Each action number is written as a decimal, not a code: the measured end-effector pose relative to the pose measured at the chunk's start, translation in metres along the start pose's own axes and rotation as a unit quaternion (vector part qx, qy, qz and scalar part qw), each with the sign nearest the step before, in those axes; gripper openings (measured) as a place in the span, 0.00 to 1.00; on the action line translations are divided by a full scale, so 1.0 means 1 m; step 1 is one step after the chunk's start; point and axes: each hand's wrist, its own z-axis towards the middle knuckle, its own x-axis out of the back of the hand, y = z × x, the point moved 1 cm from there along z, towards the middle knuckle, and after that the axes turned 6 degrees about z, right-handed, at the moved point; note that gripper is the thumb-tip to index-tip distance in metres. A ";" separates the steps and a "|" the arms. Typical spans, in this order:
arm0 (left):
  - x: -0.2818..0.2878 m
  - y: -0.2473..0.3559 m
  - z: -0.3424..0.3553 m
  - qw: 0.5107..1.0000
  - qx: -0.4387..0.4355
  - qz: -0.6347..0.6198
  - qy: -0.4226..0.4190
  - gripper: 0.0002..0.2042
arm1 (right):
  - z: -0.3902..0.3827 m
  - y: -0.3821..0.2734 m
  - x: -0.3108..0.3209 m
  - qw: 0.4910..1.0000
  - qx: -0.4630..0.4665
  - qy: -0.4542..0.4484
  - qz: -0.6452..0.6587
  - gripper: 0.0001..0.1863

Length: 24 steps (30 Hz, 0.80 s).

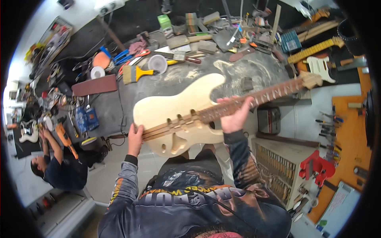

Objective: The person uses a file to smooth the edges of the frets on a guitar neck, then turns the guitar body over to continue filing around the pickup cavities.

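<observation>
An unfinished electric guitar of pale bare wood, with a brown strip along its middle and several routed cavities, is held in front of my body. My left hand grips the rounded lower end of the body, thumb on top. Around the dark fretted neck, close to where it meets the body, my right hand is closed with its thumb up over the edge. The bare headstock points to the far right. Fingers of both hands are partly hidden beneath the wood.
Beyond the guitar stands a dusty dark workbench with a yellow-handled brush, a sanding block and a tape roll. Right are a drawer cabinet and red vise. A co-worker works at the left.
</observation>
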 end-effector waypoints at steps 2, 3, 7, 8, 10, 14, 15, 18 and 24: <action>0.021 -0.011 0.022 1.000 -0.004 -0.002 -0.001 0.22 | 0.021 0.034 0.000 0.999 -0.026 0.031 0.013 0.39; 0.026 -0.011 0.033 1.000 -0.014 -0.005 0.006 0.22 | 0.033 0.049 0.003 0.998 -0.038 0.034 0.026 0.40; 0.041 -0.001 0.075 0.998 -0.024 0.053 0.020 0.21 | 0.064 0.091 0.017 0.994 -0.069 0.056 0.068 0.42; 0.038 0.005 0.082 0.998 -0.038 0.049 0.012 0.21 | 0.070 0.097 0.020 0.992 -0.072 0.072 0.075 0.43; 0.043 0.003 0.098 0.997 -0.031 0.068 0.028 0.24 | 0.077 0.107 0.022 0.991 -0.072 0.078 0.077 0.43; 0.043 -0.008 0.122 0.991 -0.046 0.117 0.036 0.27 | 0.093 0.115 0.033 0.987 -0.082 0.108 0.089 0.44; 0.042 -0.009 0.126 0.987 -0.053 0.147 0.043 0.27 | 0.096 0.116 0.036 0.985 -0.085 0.116 0.091 0.45; 0.043 -0.023 0.135 0.982 -0.054 0.172 0.051 0.28 | 0.102 0.118 0.043 0.984 -0.092 0.126 0.081 0.47; 0.027 -0.012 0.133 0.986 -0.065 0.153 0.030 0.28 | 0.112 0.112 0.055 0.988 -0.112 0.085 0.060 0.51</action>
